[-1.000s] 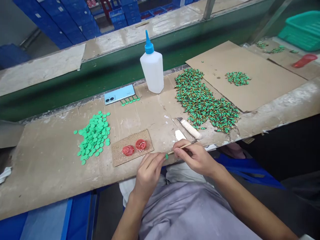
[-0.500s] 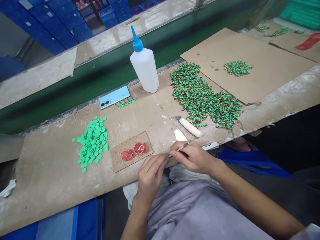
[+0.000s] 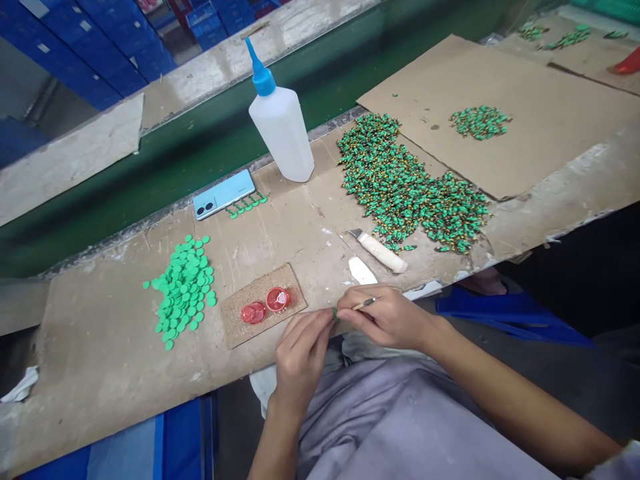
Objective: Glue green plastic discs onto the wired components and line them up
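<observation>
My left hand pinches a small green piece at the table's front edge; most of it is hidden by the fingers. Against it, my right hand is closed around a thin wooden brush-like stick with a metal band, its tip at or very near the piece. Left of the hands lies a cork-coloured board bearing a red cap of glossy liquid and a second red cap. Just beyond my right hand are a knife with a wrapped handle and a white scrap.
Green discs are heaped at left. A large pile of small green-and-dark figures spreads at right, with a smaller pile on cardboard. A white bottle stands at the back beside a phone and several assembled pieces.
The brush-like stick has shifted slightly, and my right fingers sit closer to the left fingertips. The whole view has tilted a little; the things on the table lie as before.
</observation>
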{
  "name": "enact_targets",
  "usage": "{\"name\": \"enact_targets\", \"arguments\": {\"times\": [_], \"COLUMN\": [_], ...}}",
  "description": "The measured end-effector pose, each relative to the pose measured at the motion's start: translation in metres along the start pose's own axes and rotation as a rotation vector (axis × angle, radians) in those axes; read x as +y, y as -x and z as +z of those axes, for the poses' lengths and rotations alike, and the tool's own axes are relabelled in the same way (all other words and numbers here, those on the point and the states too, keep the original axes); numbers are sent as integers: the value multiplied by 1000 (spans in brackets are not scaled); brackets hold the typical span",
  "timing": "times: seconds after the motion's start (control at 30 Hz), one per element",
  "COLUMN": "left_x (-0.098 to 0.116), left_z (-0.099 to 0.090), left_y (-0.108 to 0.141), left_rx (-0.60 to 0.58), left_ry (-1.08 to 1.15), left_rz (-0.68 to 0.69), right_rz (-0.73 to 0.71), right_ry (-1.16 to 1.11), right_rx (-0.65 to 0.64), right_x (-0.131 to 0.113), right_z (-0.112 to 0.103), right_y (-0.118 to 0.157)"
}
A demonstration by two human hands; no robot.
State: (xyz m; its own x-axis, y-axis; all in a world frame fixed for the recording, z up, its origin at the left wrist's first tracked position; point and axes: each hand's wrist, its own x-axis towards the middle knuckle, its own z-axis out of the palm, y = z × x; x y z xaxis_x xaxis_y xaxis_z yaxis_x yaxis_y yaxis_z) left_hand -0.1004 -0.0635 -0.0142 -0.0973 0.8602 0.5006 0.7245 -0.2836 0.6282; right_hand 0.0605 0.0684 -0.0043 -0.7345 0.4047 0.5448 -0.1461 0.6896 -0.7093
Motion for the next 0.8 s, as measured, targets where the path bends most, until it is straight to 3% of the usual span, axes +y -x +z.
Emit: {"name": "enact_targets", "arguments": {"times": [0.23, 0.53, 0.8], "left_x": [0, 4, 4], "left_z": [0, -3, -4], "left_y": [1, -4, -4], "left_rx": [3, -7, -36], "left_ry": [0, 16, 62], "left_rz": [-15, -1, -49], "right_rz": [-59, -48, -47], "right_ry": [8, 106, 60], "right_rx": [-16, -124, -189], "right_x": [1, -4, 0], "right_z": [2, 4, 5], "right_y": [1, -3, -4]}}
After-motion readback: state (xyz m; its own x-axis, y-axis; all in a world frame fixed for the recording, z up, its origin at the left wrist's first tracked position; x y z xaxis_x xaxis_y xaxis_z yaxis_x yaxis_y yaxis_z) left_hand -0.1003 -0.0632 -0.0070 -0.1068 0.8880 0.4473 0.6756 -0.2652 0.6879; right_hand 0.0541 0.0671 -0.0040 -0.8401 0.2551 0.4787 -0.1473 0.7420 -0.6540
